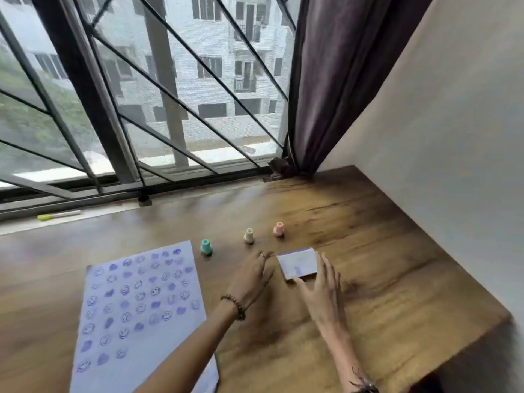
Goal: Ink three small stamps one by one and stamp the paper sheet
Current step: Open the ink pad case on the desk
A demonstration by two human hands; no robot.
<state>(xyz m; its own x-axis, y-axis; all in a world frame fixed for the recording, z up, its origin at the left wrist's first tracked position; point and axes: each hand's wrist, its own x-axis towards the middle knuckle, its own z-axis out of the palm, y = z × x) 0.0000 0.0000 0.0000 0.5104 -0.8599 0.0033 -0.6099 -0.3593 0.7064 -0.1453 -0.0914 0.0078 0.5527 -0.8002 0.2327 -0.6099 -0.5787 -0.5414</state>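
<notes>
A white paper sheet (pixel 141 313) covered with several rows of purple stamp marks lies at the left on the wooden table. Three small stamps stand upright beyond it: a teal one (pixel 206 247), a cream one (pixel 249 235) and a pink one (pixel 278 229). A flat white ink pad box (pixel 297 263) lies right of centre. My left hand (pixel 251 276) rests just left of the box, fingers spread, holding nothing. My right hand (pixel 321 285) is at the box's near right edge, fingers extended, thumb touching its near side.
The wooden table (pixel 382 279) ends at a wall on the right and a barred window behind. A dark curtain (pixel 326 95) hangs in the far corner. A green-capped marker (pixel 58 215) lies on the sill at far left.
</notes>
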